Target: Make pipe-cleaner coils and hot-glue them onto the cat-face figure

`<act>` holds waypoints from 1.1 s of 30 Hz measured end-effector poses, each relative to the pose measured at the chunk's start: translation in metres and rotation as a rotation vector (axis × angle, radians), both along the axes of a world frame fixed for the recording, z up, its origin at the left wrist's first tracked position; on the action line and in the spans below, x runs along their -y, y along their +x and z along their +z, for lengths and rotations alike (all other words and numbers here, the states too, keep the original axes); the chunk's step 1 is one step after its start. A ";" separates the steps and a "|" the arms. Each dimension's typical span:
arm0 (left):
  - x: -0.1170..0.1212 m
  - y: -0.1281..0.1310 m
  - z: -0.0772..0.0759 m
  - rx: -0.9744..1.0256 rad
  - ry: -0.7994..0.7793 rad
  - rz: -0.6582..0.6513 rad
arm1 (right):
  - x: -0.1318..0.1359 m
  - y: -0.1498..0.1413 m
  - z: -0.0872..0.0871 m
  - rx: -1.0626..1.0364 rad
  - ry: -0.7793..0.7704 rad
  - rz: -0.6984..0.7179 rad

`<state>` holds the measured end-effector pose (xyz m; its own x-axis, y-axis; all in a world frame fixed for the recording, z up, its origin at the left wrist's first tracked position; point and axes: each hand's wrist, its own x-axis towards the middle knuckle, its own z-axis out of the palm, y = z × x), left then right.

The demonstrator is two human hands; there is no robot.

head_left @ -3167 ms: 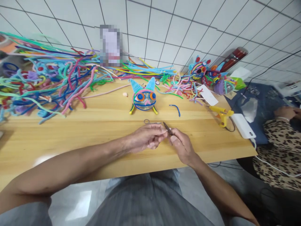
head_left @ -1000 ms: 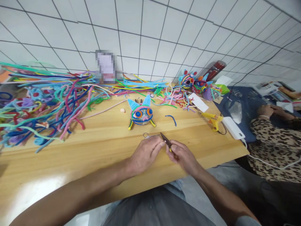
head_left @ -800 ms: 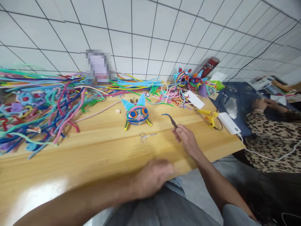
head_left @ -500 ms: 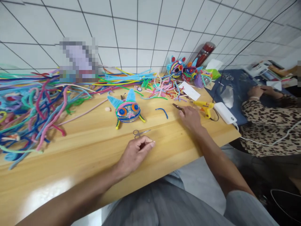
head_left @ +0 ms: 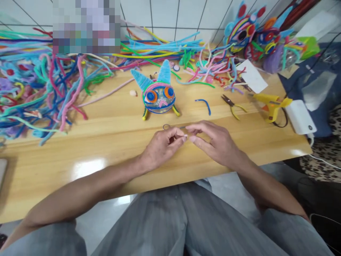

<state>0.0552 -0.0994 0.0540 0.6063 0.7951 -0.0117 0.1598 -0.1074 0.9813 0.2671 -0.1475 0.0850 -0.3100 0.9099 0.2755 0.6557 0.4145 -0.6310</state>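
Note:
My left hand point(head_left: 162, 147) is closed in a pinch on a small pale piece point(head_left: 185, 136), too small to name. Close to it, my right hand point(head_left: 215, 142) holds its thumb and fingers apart, with nothing visible between them. Scissors point(head_left: 166, 126) lie just beyond my hands, mostly hidden by them. Farther back stands a cat-like pipe-cleaner figure point(head_left: 160, 97) with light blue ears, orange and blue eyes and yellow-tipped feet. A short blue pipe-cleaner piece point(head_left: 205, 105) rests to its right. Pliers point(head_left: 232, 106) with yellow handles lie spread on the table.
Loose pipe cleaners point(head_left: 64, 89) pile up at the left and along the tiled wall. More finished figures point(head_left: 242, 32) stand at the back right. A yellow glue gun point(head_left: 273, 105) and a white power box point(head_left: 301, 115) with a cable sit near the right edge of the wooden table point(head_left: 119, 149).
My right hand has let go of the pliers, leaving them on the table, and has come left to my left hand. The camera view has shifted down and closer.

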 end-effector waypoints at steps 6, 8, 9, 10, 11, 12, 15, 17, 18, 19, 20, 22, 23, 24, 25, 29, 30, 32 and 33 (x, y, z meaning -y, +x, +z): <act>0.000 -0.001 0.002 0.032 -0.014 -0.001 | -0.018 -0.003 -0.009 -0.043 -0.048 -0.029; -0.001 0.000 0.000 0.064 -0.095 0.005 | -0.022 -0.001 -0.009 -0.064 -0.059 -0.086; -0.001 0.000 -0.001 0.083 -0.147 0.011 | -0.024 -0.001 -0.009 -0.070 -0.057 -0.103; -0.002 0.000 -0.001 0.107 -0.200 0.019 | -0.025 -0.002 -0.009 -0.070 -0.052 -0.113; -0.002 0.001 -0.002 0.134 -0.249 0.029 | -0.027 -0.003 -0.010 -0.065 -0.047 -0.113; -0.003 0.001 -0.002 0.162 -0.287 0.038 | -0.028 -0.004 -0.010 -0.058 -0.043 -0.105; -0.005 0.001 -0.003 0.231 -0.317 0.088 | -0.033 -0.007 -0.011 -0.029 -0.035 -0.063; -0.006 0.001 -0.004 0.235 -0.295 0.126 | -0.037 -0.007 -0.011 -0.014 -0.030 -0.030; -0.007 0.001 -0.005 0.230 -0.286 0.142 | -0.039 -0.006 -0.011 -0.006 -0.025 -0.011; -0.007 0.001 -0.006 0.222 -0.284 0.152 | -0.040 -0.005 -0.012 -0.001 -0.016 0.008; -0.007 0.001 -0.007 0.216 -0.290 0.156 | -0.041 -0.005 -0.013 0.003 -0.003 0.026; -0.007 0.002 -0.009 0.219 -0.315 0.157 | -0.043 -0.003 -0.016 0.005 0.023 0.048; -0.008 0.002 -0.010 0.226 -0.331 0.153 | -0.044 -0.002 -0.017 0.000 0.035 0.049; -0.009 0.002 -0.011 0.234 -0.348 0.143 | -0.044 -0.002 -0.019 -0.007 0.044 0.048; -0.009 0.003 -0.011 0.241 -0.365 0.131 | -0.044 -0.001 -0.021 -0.014 0.050 0.046; -0.010 0.002 -0.012 0.257 -0.422 0.106 | -0.045 0.001 -0.027 -0.035 0.089 0.092; -0.010 0.002 -0.012 0.260 -0.430 0.106 | -0.045 0.002 -0.028 -0.039 0.097 0.108; -0.009 0.002 -0.012 0.257 -0.441 0.100 | -0.045 0.004 -0.027 -0.052 0.101 0.131; -0.009 0.002 -0.011 0.246 -0.442 0.092 | -0.045 0.005 -0.026 -0.061 0.098 0.139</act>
<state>0.0567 -0.0905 0.0430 0.5612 0.7967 -0.2244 -0.0926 0.3299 0.9395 0.2722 -0.1020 0.0591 -0.4110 0.8273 0.3828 0.5495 0.5599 -0.6201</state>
